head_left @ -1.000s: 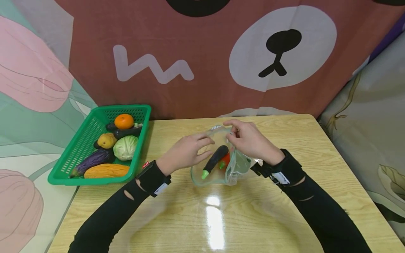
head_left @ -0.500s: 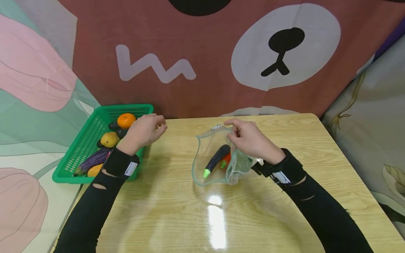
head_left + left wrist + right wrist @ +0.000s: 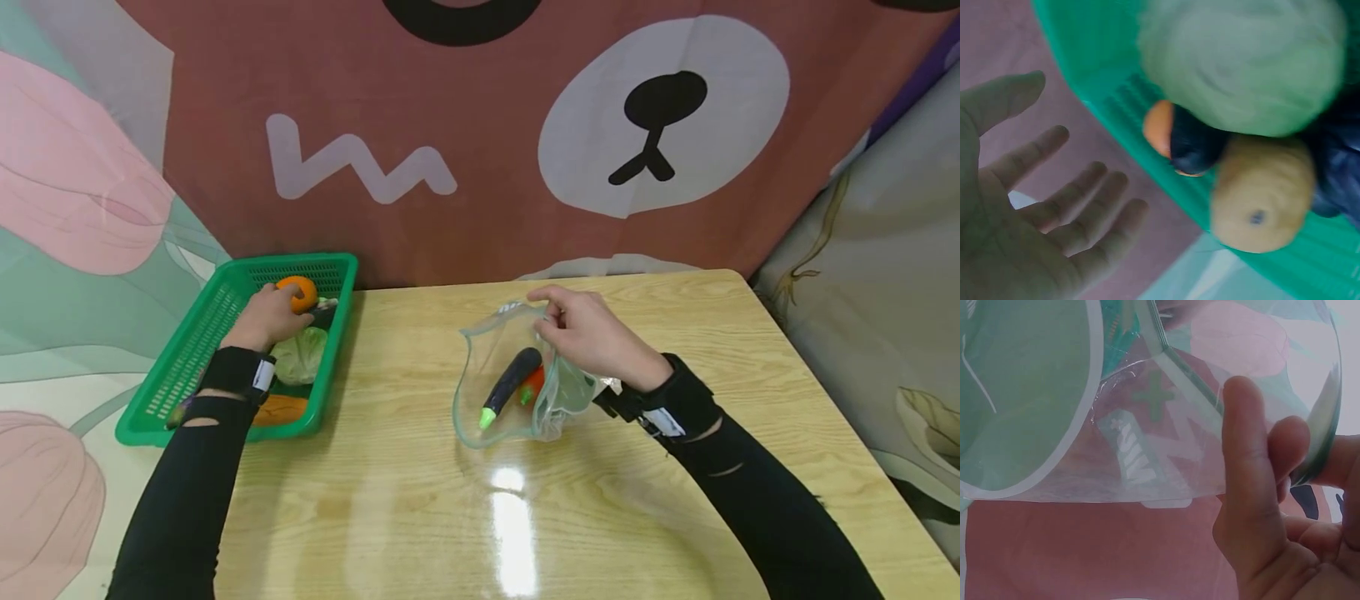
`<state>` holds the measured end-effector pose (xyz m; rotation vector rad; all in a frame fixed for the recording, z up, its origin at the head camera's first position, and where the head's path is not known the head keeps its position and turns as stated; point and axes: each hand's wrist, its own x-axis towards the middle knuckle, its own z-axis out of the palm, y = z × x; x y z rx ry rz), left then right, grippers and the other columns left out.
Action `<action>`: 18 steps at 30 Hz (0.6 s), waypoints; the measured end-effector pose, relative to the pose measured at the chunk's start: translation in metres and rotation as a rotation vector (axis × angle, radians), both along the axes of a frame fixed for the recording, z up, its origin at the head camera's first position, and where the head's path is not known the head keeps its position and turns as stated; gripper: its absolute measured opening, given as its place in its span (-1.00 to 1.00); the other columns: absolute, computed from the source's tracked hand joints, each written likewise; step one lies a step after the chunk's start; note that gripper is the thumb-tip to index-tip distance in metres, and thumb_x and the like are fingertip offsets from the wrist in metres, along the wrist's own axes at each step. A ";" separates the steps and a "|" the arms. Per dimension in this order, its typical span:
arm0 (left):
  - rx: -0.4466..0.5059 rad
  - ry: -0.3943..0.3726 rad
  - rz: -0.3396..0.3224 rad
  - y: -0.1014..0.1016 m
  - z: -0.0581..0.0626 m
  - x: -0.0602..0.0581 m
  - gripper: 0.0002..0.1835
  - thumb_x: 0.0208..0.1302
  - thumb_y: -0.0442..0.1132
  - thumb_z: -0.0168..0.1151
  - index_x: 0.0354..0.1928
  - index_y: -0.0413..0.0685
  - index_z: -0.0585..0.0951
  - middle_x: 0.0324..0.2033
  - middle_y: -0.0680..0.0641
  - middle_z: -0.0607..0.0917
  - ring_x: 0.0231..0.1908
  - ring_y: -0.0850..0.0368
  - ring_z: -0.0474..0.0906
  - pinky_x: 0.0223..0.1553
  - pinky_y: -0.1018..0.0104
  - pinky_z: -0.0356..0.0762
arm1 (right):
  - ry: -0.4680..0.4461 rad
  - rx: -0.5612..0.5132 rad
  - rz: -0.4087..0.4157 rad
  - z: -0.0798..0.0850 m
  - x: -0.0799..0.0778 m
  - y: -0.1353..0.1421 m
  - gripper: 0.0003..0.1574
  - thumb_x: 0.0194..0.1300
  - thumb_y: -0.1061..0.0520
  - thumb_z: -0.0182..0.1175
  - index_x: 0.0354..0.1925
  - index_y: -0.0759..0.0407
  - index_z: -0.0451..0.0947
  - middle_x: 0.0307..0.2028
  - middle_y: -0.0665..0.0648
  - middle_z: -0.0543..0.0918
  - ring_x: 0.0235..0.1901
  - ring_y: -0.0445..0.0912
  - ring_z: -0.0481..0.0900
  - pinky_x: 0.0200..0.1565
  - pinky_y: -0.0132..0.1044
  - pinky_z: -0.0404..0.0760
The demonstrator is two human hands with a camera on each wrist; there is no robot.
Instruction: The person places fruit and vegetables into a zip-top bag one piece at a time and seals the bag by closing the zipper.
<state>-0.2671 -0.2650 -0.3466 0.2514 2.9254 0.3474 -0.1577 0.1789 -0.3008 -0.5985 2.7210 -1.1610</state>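
My left hand (image 3: 266, 318) reaches over the green basket (image 3: 341, 333), its fingertips at the orange (image 3: 303, 292). In the left wrist view its fingers (image 3: 1110, 247) are spread, with nothing between them. A pale green cabbage (image 3: 300, 354) lies beside the hand; a yellow-brown potato-like piece (image 3: 1263, 200) shows in the left wrist view. My right hand (image 3: 588, 333) pinches the rim of a clear zip bag (image 3: 468, 375) with green edging, holding its mouth apart. Inside the bag lie a dark eggplant (image 3: 510, 383) with a green tip and a red vegetable (image 3: 534, 383), partly hidden by the bag's fold.
The basket stands at the left of the wooden table (image 3: 405, 500). It also holds an orange-yellow ridged vegetable (image 3: 281, 410) and dark vegetables, partly covered by my left arm. A cartoon-printed cloth (image 3: 480, 167) hangs behind the table.
My left hand has left the bag's mouth and moved left, over the basket to the orange. The right hand keeps its pinch on the bag, which stays in place.
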 end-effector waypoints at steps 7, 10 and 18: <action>0.007 -0.081 0.069 -0.015 -0.004 -0.004 -0.28 0.34 -0.04 0.10 0.34 -0.39 0.15 0.09 -0.56 0.15 0.00 -0.50 0.16 -0.05 -0.32 0.26 | 0.008 0.012 -0.002 0.001 0.000 0.000 -0.49 0.41 0.16 0.03 0.29 0.17 0.29 -0.48 0.17 0.51 -0.56 -0.02 0.60 -0.63 -0.30 0.29; 0.011 -0.110 0.086 -0.018 -0.006 -0.006 -0.24 0.33 -0.02 0.11 0.36 -0.38 0.11 0.09 -0.57 0.14 0.00 -0.52 0.17 -0.06 -0.33 0.26 | 0.009 0.012 0.000 0.001 0.000 0.000 -0.49 0.42 0.16 0.03 0.29 0.17 0.29 -0.50 0.13 0.50 -0.56 -0.01 0.59 -0.62 -0.30 0.29; -0.017 -0.171 0.080 -0.022 -0.014 -0.010 -0.24 0.34 -0.03 0.09 0.35 -0.42 0.09 0.09 -0.59 0.18 0.02 -0.50 0.21 -0.06 -0.31 0.28 | 0.006 0.009 0.001 -0.001 -0.001 -0.001 -0.49 0.42 0.16 0.03 0.29 0.19 0.29 -0.50 0.14 0.50 -0.56 -0.01 0.59 -0.63 -0.31 0.28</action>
